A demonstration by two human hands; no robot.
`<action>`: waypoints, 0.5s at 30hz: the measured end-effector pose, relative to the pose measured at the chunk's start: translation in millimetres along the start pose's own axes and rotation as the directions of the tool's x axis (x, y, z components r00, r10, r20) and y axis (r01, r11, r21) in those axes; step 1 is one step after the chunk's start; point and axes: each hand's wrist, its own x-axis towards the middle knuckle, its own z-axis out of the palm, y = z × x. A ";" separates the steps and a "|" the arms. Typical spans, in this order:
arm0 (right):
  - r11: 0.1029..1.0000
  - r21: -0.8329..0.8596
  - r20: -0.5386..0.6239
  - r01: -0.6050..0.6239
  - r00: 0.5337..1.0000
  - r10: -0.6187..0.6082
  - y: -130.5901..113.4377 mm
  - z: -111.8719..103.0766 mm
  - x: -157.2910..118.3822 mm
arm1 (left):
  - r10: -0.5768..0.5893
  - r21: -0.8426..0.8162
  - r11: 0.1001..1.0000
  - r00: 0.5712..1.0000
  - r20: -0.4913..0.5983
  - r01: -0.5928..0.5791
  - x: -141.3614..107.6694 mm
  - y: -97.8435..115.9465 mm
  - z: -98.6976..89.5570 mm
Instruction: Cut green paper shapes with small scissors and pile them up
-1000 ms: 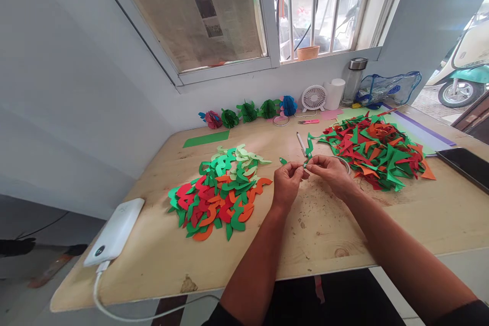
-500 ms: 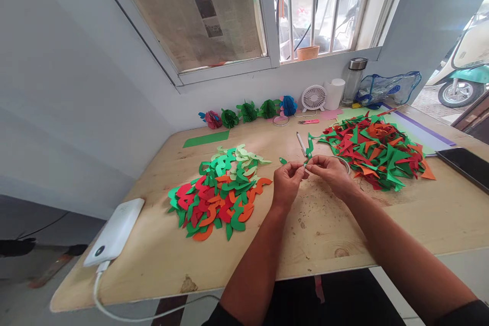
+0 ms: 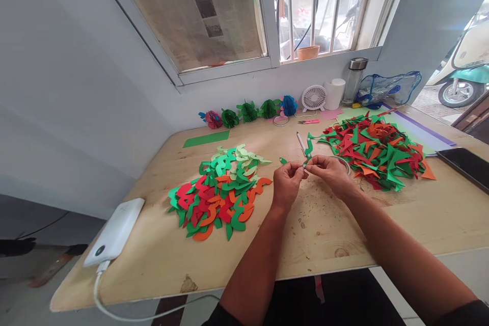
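Observation:
My left hand (image 3: pixel 288 181) and my right hand (image 3: pixel 331 175) meet over the middle of the table, thumbs and fingertips pinched together. Between the tips is a small green paper piece (image 3: pixel 304 165), mostly covered by the fingers. A narrow green paper scrap (image 3: pixel 309 147) extends behind the fingertips; whether it joins the pinched piece I cannot make out. Beyond the left hand a small green bit (image 3: pixel 282 161) lies flat. A white pen (image 3: pixel 301 141) rests just past the fingers. Partly behind my right hand is a greyish ring (image 3: pixel 346 164).
Curved paper cutouts (image 3: pixel 214 193) lie heaped on the left, pointed scraps (image 3: pixel 382 147) on the right. A power bank (image 3: pixel 114 232) and a phone (image 3: pixel 466 165) flank them. Along the wall stand paper turtles (image 3: pixel 248 111), a small fan (image 3: pixel 314 98) and a bottle (image 3: pixel 353 81). Pink snips (image 3: pixel 308 121) lie nearby.
Both hands keep their pinch in nearly the same place, with only a tiny shift of the fingertips. The piles and other objects look unmoved.

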 end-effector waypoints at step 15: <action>0.997 0.070 -0.032 -0.010 0.999 0.012 0.8 -0.6 0.9 | 0.024 0.041 0.999 0.999 -0.036 -0.023 2.4 -7.2 -1.6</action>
